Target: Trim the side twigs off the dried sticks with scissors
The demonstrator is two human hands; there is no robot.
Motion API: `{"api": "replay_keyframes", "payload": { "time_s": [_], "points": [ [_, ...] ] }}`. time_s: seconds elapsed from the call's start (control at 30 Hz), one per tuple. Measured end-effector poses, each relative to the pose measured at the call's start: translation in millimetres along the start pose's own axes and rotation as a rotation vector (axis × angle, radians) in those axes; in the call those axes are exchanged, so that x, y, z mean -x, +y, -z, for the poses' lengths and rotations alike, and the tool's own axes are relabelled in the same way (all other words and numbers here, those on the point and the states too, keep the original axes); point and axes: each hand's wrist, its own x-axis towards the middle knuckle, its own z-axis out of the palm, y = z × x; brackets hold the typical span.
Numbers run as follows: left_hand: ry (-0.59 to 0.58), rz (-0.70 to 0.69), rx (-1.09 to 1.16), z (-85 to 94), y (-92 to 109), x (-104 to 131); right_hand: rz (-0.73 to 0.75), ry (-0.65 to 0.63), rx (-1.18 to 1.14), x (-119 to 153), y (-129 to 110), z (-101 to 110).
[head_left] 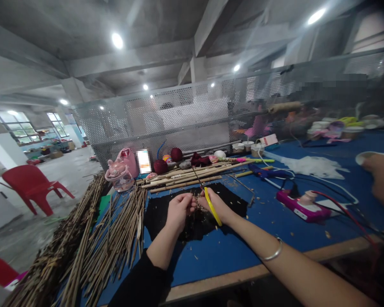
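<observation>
Both hands meet above a black cloth point(156, 217) on the blue table point(198, 264). My right hand point(216, 204) is closed on yellow-handled scissors point(213, 207), whose dark blades point up and away. A small bunch of thin twigs or roots point(199, 207) shows between the hands. The fingers of my left hand point(178, 209) are pinched together at its left side; what exactly they grip is too small to make out. Little brown scraps lie on the cloth below.
Long thin sticks point(115, 234) lie at the left. Behind the cloth are pale rods point(192, 175), dark red yarn balls point(176, 154) and a pink jug point(120, 177). A purple power strip point(302, 207) with cables sits right. Another person's hand point(382, 181) shows at the far right.
</observation>
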Motion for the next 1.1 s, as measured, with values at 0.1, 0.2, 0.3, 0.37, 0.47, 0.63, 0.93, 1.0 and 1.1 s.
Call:
{"api": "replay_keyframes", "payload": {
  "time_s": [0.1, 0.2, 0.3, 0.37, 0.47, 0.63, 0.93, 1.0, 1.1],
  "points": [
    [0.075, -0.081, 0.062, 0.2, 4.0, -0.8, 0.014, -0.052, 0.223, 4.0, -3.2, -0.4],
    [0.104, -0.142, 0.055, -0.3, 6.4, 0.7, 0.083, -0.095, 0.328, 8.0, -7.3, -2.8],
    [0.124, -0.188, -0.027, -1.5, 7.3, 3.3, 0.126, -0.101, 0.365, 10.0, -8.8, -4.6],
    [0.128, -0.221, -0.097, -2.3, 7.5, 4.9, 0.140, -0.094, 0.384, 10.5, -8.7, -4.3],
    [0.128, -0.273, -0.192, -2.6, 7.5, 6.5, 0.147, -0.098, 0.417, 10.7, -9.3, -2.4],
    [0.138, -0.391, -0.373, 0.0, 7.2, 8.4, 0.083, -0.110, 0.502, 11.7, -13.5, -0.4],
    [0.205, -0.509, -0.597, 1.8, 5.5, 11.2, 0.026, -0.105, 0.440, 11.4, -13.4, -3.5],
    [0.209, -0.483, -0.567, 1.6, 5.4, 10.3, 0.021, -0.100, 0.418, 10.3, -11.8, -3.8],
    [0.208, -0.452, -0.521, 2.2, 4.8, 8.2, 0.020, -0.100, 0.399, 8.8, -9.9, -3.8]
  ]
}}
